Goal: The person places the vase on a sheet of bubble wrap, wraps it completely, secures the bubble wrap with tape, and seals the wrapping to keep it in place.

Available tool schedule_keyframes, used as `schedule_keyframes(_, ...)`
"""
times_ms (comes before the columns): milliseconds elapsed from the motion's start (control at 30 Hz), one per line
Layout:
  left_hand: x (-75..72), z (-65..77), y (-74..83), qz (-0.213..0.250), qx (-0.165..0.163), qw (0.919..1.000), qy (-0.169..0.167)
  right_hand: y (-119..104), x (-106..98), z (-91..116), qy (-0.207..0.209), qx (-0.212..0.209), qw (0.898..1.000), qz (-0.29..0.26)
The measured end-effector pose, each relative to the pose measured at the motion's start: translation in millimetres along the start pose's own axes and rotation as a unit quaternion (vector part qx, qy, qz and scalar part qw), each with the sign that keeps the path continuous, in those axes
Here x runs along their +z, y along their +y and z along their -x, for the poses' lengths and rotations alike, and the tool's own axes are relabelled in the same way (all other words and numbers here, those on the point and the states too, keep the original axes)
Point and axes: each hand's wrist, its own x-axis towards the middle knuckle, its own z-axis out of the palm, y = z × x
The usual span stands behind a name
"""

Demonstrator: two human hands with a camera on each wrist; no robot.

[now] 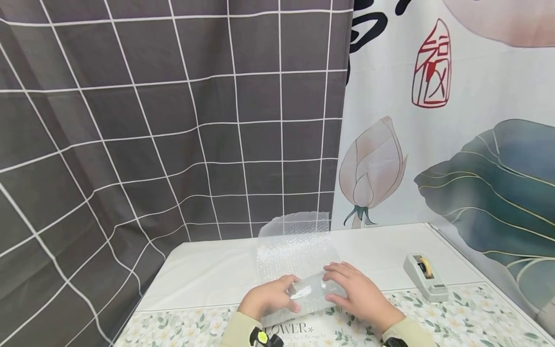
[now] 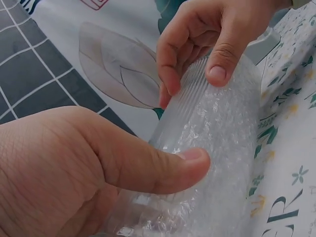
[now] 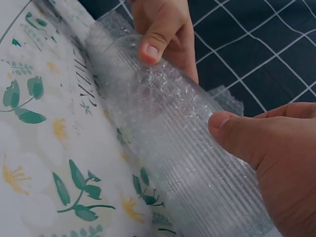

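A clear ribbed cylinder (image 3: pixel 202 163), like a glass vase, lies on its side with bubble wrap (image 1: pixel 290 255) over its near side. The loose length of wrap stretches away across the table to the back edge and stands up against the curtain. At the cylinder's left end, my left hand (image 1: pixel 270 295) grips it with the thumb on top, pressing the wrap. My right hand (image 1: pixel 357 291) holds the right end, its thumb on the near side and its fingers over the far side. In the left wrist view the ribs (image 2: pixel 190 86) show beside the right thumb.
A pale tape dispenser (image 1: pixel 427 279) with a yellowish roll stands on the table to the right. A floral cloth (image 1: pixel 186 327) covers the table's near part, with a white surface (image 1: pixel 208 270) behind. A dark grid curtain (image 1: pixel 260 144) and a lotus-print curtain (image 1: pixel 381 86) hang close behind.
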Motion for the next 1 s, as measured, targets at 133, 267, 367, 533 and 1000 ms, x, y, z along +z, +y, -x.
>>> schedule_keyframes(133, 0.3, 1.9, 1.8, -0.005, 0.007, 0.9999, 0.008, 0, -3, -3, -0.028, 0.023, 0.999, -0.014)
schedule_keyframes(267, 1.2, 4.7, 1.9, -0.036, 0.028, 0.9986, 0.027, 0, -5, -9, -0.049, 0.033, 0.998, -0.033)
schedule_keyframes(367, 0.2, 7.3, 1.7, -0.075, 0.045, 0.9948, 0.052, 0, -6, -12, -0.062, 0.045, 0.996, -0.049)
schedule_keyframes(533, -2.0, 12.9, 8.7, -0.136, 0.071, 0.9831, 0.1, -1, -6, -19, -0.089, 0.088, 0.99, -0.068)
schedule_keyframes(1000, 3.4, 17.7, 25.1, -0.252, 0.1, 0.944, 0.188, 8, -7, -40, -0.144, 0.126, 0.977, -0.097)
